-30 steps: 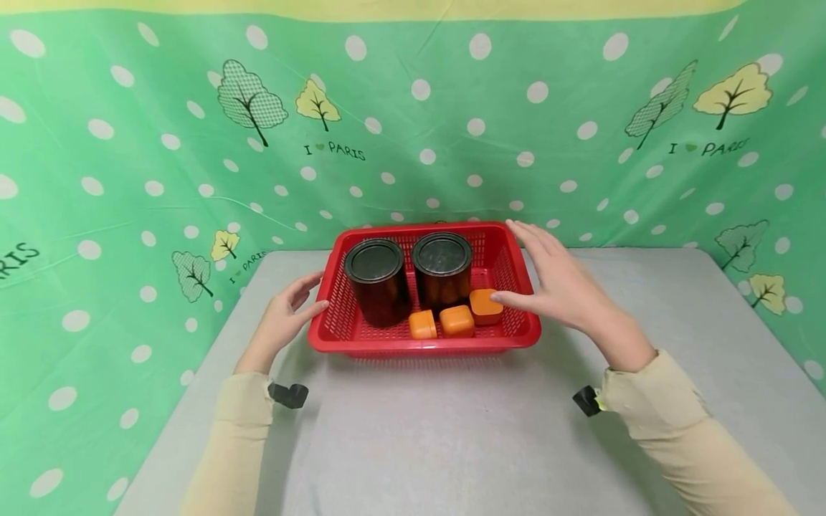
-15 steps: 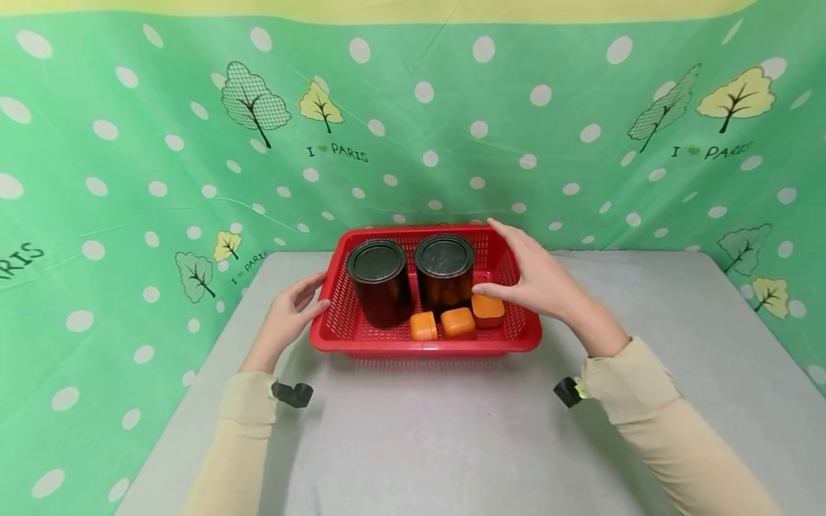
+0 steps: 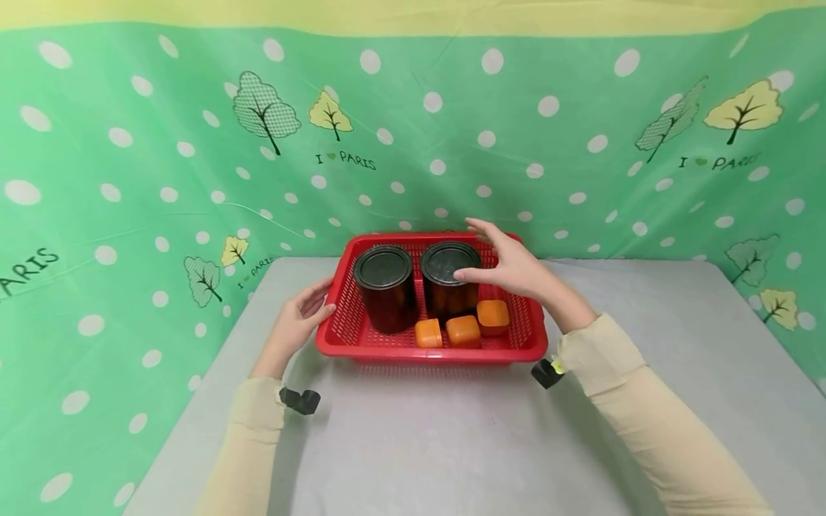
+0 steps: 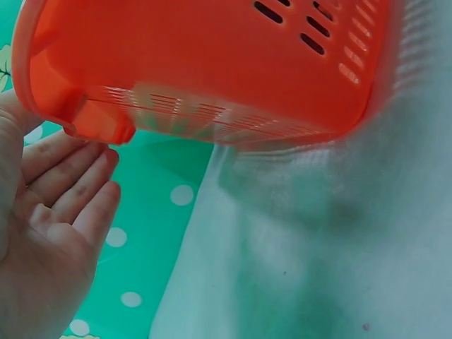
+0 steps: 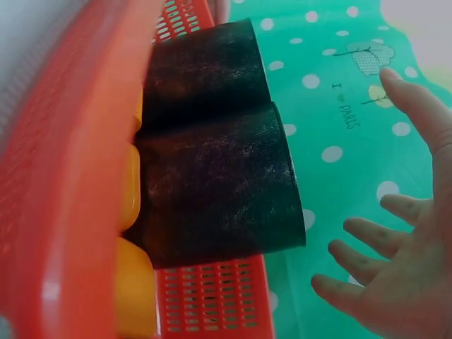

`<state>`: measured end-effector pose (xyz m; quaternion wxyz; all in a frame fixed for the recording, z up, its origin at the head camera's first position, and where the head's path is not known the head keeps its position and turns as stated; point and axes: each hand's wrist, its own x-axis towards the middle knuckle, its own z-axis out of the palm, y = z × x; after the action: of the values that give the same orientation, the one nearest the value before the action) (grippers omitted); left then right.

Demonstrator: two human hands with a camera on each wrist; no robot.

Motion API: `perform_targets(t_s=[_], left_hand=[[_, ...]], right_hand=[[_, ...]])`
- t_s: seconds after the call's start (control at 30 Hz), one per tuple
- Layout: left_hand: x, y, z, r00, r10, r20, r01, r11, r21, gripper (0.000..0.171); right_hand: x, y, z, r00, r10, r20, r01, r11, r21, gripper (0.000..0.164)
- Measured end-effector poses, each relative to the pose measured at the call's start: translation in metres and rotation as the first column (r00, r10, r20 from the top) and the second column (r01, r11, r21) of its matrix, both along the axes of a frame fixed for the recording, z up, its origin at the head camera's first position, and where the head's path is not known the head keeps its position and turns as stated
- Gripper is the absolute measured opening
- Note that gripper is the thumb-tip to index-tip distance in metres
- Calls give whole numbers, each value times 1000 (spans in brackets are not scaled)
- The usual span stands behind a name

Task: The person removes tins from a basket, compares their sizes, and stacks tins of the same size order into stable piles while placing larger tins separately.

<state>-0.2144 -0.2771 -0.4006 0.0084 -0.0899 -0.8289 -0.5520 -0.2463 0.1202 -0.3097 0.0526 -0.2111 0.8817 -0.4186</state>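
In the head view, a red basket [image 3: 431, 354] is set on a grey bench [image 3: 419, 444], before a green dotted cloth [image 3: 426, 129]. Two dark lidded cans are stood upright inside it, the left can [image 3: 385, 287] just beside the right can [image 3: 449, 295]. Along the front, a left orange piece [image 3: 429, 334], a middle orange piece [image 3: 463, 331] and a right orange piece [image 3: 493, 316] are lined up at the basket's floor. The left hand [image 3: 300, 319] is placed at the basket's left side, its thumb laid by the rim. The right hand [image 3: 513, 265] is held over the right can, thumb and fingers spread well apart. Both forearms are covered by pale sleeves [image 3: 252, 430].

In the left wrist view, the left fingers are seen nearly straight under the basket's end lip; the thumb tip is hidden by the rim, so whether any pressure is applied cannot be told.

In the right wrist view, the right palm is turned toward the can lids, and nothing is held; a gap is left between fingers and can.
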Motion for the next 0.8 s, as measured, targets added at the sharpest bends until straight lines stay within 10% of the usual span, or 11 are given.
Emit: perform_targets(t_s=[0.47,0.8], left_hand=[[-2,1,-5,1000,-2,-15,2,1000,30,56],[2,-1,-9,1000,6,-27,-5,999,37,56]], right_hand=[[-28,-2,-7,962,121,245,-80,982,-170,82],[-39,1,-17,953,211,216,-183,973,-143,91]])
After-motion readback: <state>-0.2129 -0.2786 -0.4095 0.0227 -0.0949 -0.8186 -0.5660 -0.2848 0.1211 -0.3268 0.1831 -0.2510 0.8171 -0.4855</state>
